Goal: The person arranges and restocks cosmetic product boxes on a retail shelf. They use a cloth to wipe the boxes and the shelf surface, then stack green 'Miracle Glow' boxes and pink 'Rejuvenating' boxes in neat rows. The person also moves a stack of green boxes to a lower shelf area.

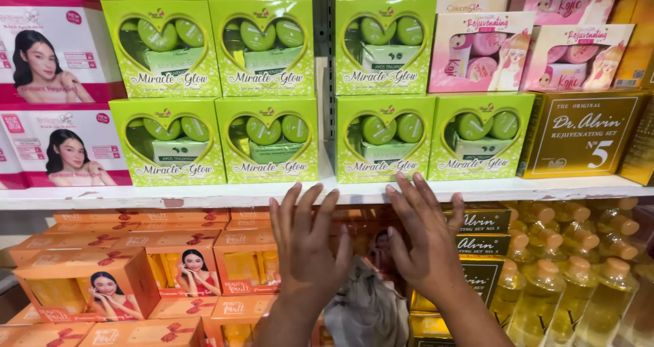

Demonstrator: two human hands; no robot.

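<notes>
Head view looks onto a shop shelf point(204, 197), a white painted board with chipped patches along its front edge. Both hands are raised before it, backs to the camera. The left hand point(306, 248) has its fingers spread and straight, holding nothing, its tips just below the shelf edge. The right hand point(426, 241) is also open and empty, fingers fanned, with the fingertips point(402, 182) reaching the bottom edge of a lime-green box point(383, 139) that stands on the shelf, right of the gap in the row.

That box is glossy square cardboard with a heart-shaped clear window showing round green jars and a pale bar inside. Identical green boxes point(167, 142) are stacked two high along the shelf. Pink window boxes point(480, 52) and a gold box point(579, 134) with a metallic sheen sit to the right; pink-and-white flat cartons point(58, 146) sit to the left.

Below, orange boxes point(88, 285) with printed ribbon bows fill the left side, and clear bottles of yellow liquid point(545, 292) with tan caps crowd the right. A crumpled grey cloth point(368, 309) hangs between the wrists.
</notes>
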